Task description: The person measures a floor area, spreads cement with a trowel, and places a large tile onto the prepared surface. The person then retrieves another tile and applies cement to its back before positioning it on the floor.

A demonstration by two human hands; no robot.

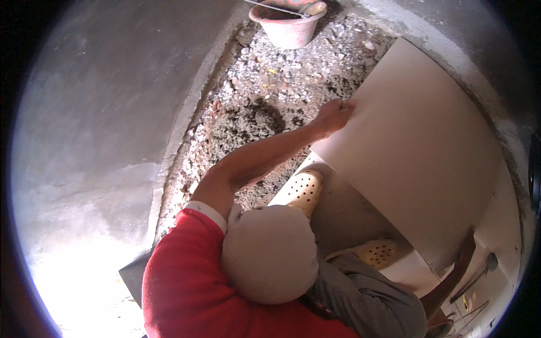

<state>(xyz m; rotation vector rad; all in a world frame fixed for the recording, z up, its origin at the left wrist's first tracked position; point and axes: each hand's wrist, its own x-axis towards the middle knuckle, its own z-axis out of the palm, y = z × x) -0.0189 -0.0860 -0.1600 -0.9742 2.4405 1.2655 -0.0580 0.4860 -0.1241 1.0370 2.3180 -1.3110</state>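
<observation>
a: nearest to the lens, what is noted?

b: two yellow perforated clogs (pixel 304 188) are seen below the cap and red sleeve, set on pale laid tiles (pixel 501 225) at the lower right. small tools lie there, too blurred to be named.

a: the hands?

b: the left hand (pixel 332 115) is clamped on the upper left edge of a large pale tile (pixel 417 146), fingers curled over the rim. the right hand (pixel 466 242) is placed at the tile's lower right edge; its fingers are hidden in shadow, so it cannot be told how they stand.

a: where is the tile?

b: it is held tilted between both hands, above the feet and partly over the rubble.

a: handling?

b: it is judged stiff, heavy, smooth-faced and brittle at the corners. opposite edges are judged the best hold, as taken here, with nothing knocked against a corner.

a: the surface beyond?

b: a rough mortar bed (pixel 265 96) of grey grit and stone chips is seen ahead. a pink bucket (pixel 287 25) is stood at its far end. a bare grey concrete surface (pixel 101 112) is seen along the left, brightly lit low down.
</observation>
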